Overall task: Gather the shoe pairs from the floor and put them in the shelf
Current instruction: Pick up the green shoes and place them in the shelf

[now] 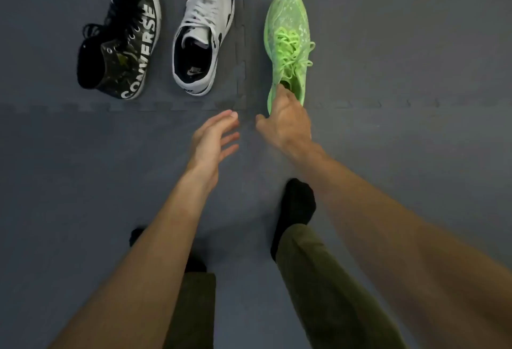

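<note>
Three single shoes lie in a row at the far side of the grey mat, toes pointing away. Far left is the black high-top, with white lettering down its side, a white toecap and loose black laces. Just right of it, apart, sits the white trainer, trimmed in black, its dark opening facing up. Farther right, across a toothed seam between mat tiles, is the green shoe with green laces. Another seam crosses left to right just near of the shoes' heels. Nothing lies between the hands and the shoes; the mat around them is bare.

Nearer, two feet in black socks stand on the mat, below olive trousers.

Both arms are bare and reach far, away from the body. The right hand is at the heel of the green shoe, back of the hand up, fingers dipping into the shoe's opening and the thumb stretched out to the left; it grips the heel collar, though the fingers themselves are mostly hidden. The left hand hovers over the mat near the seam crossing, between the white trainer's heel and the right hand, palm turned rightward, fingers spread and slightly curled, holding nothing.
</note>
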Demonstrator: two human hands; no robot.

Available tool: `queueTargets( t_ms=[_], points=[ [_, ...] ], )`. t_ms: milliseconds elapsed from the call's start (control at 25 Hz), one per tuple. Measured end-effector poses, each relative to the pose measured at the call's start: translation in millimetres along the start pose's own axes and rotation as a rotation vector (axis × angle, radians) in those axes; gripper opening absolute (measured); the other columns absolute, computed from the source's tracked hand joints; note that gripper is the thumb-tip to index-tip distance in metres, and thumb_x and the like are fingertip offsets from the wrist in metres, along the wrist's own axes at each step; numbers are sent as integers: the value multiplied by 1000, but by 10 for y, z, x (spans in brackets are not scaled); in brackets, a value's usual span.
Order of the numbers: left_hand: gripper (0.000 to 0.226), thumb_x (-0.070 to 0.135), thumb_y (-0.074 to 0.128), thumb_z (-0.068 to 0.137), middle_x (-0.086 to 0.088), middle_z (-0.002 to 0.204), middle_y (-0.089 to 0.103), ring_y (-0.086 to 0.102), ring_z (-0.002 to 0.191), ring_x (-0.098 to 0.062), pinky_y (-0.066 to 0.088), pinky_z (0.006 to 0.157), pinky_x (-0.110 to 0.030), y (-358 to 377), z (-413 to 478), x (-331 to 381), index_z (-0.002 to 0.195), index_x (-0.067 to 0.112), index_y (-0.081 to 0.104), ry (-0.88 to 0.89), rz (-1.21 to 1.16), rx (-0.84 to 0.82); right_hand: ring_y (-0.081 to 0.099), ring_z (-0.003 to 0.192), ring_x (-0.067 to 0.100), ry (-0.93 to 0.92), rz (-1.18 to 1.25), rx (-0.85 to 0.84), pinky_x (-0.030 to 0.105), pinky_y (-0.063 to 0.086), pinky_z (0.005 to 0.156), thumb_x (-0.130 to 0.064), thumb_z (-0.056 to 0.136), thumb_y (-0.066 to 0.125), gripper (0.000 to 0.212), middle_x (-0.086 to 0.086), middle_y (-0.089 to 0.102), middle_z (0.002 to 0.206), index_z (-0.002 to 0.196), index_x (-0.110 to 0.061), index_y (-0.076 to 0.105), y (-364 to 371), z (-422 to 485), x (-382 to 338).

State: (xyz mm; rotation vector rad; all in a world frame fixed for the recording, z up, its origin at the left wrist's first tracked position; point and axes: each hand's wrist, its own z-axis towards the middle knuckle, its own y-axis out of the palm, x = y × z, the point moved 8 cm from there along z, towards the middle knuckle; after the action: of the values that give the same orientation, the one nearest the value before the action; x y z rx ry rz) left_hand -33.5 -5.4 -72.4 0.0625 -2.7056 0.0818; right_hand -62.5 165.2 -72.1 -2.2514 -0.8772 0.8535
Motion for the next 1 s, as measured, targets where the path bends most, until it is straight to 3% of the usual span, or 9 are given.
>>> queueTargets(
  t_ms=[80,200,320,440,600,720,840,1000],
  points=[
    [45,29,67,93,-2,121,71,70,110,-22,57,88,-33,-53,133,-18,137,20,58,1,-37,22,58,121,37,20,-117,7,39,46,96,-33,85,66,72,19,61,131,143,0,38,95,134,-21],
    [56,29,67,94,-5,121,69,70,108,-22,57,94,-37,-76,251,-85,146,19,48,-4,-62,12,64,109,41,86,-190,13,40,49,87,-39,83,68,63,21,68,118,130,-2,47,195,211,84],
    [58,29,67,94,-2,116,70,71,100,-18,56,94,-38,-111,208,-173,146,20,47,-43,-78,-10,62,114,42,108,-223,-72,41,48,90,-49,83,68,61,21,66,121,125,-7,55,460,129,139],
    [57,27,67,94,-8,129,69,70,101,-21,53,96,-39,-245,89,-304,147,18,48,-88,-83,1,60,118,40,130,-336,-190,41,47,94,-56,87,63,59,21,65,125,124,-9,59,778,-50,152],
    [53,28,68,93,-10,130,69,69,110,-27,53,95,-39,-543,-81,-444,143,17,53,-101,-115,8,63,110,44,131,-401,-102,43,43,95,-26,92,57,33,26,66,117,118,-6,56,820,-375,15],
    [42,27,67,95,-8,119,72,69,101,-22,53,96,-40,-1023,-346,-498,135,16,60,-101,-194,55,66,94,47,27,-375,-46,43,46,84,-23,90,54,27,28,69,103,110,-6,61,780,-914,-366],
    [33,24,66,96,-10,111,75,69,91,-21,55,89,-37,-1582,-882,-559,127,13,65,-117,-283,99,66,94,46,-17,-374,-191,43,48,82,-29,88,57,33,25,70,104,115,-11,63,780,-1620,-826],
    [22,25,66,96,-11,107,78,70,78,-16,58,75,-29,-2548,-1669,-627,115,15,70,-112,-403,184,62,114,36,-65,-417,-414,39,48,97,-41,88,58,50,14,68,122,134,-23,58,1005,-2470,-1696]
  ],
)
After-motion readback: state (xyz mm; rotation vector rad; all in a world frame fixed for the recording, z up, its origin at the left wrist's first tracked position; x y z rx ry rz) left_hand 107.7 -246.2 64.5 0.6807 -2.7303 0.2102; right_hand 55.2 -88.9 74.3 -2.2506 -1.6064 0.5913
